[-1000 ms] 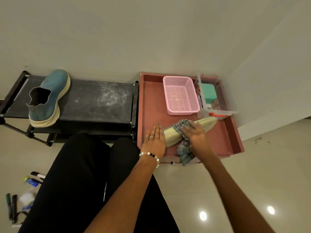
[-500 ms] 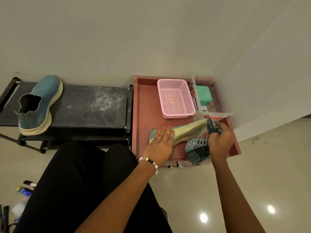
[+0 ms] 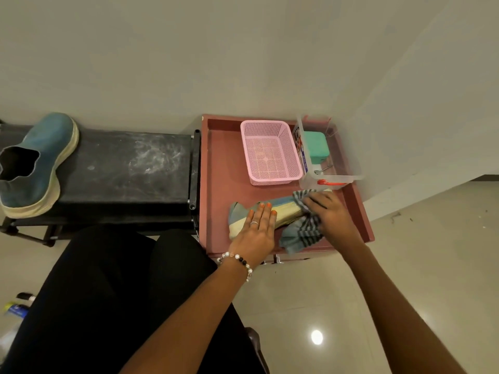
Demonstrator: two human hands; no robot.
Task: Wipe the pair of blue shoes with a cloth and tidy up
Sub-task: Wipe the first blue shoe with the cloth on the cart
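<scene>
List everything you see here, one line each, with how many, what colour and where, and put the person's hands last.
blue slip-on shoe with cream sole: one, upright on the black rack, left.
second blue shoe: one, on its side in the red tray, under both hands.
striped grey-blue cloth: one, on that shoe's toe end.
pink plastic mesh basket: one, at the tray's far side.
clear plastic box: one, right of the basket, holding a teal block.
markers and small items: several, on the floor, far left; too small to tell.
left hand: flat on the shoe's heel end, beaded bracelet at the wrist.
right hand: has the cloth in its grip against the shoe.
</scene>
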